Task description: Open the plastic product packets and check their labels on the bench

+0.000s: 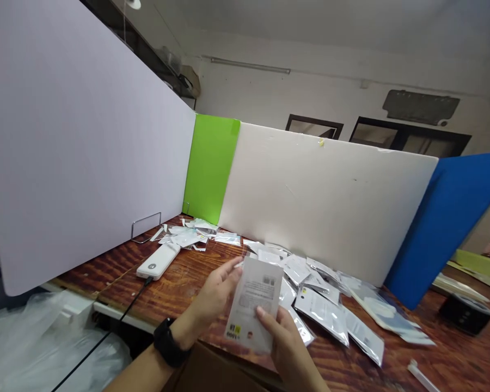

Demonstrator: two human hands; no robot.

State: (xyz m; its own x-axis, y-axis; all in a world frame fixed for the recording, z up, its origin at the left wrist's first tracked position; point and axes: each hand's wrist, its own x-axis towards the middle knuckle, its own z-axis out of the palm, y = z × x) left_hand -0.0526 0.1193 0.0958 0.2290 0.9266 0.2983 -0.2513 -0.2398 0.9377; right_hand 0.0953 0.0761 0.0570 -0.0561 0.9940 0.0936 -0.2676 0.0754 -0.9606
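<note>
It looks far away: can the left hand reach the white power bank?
Probably yes. The left hand holds a packet, but only wooden tabletop lies between it and the power bank.

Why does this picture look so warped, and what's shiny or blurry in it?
In the head view, what looks like a wide lens stretches the lilac partition and slants its edges; the foil packets throw back white glare; the packet between the left hand and right hand looks slightly soft, its small print hard to read.

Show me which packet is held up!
The white packet with a yellow label, held by left hand and right hand; the rest lie on the table.
</note>
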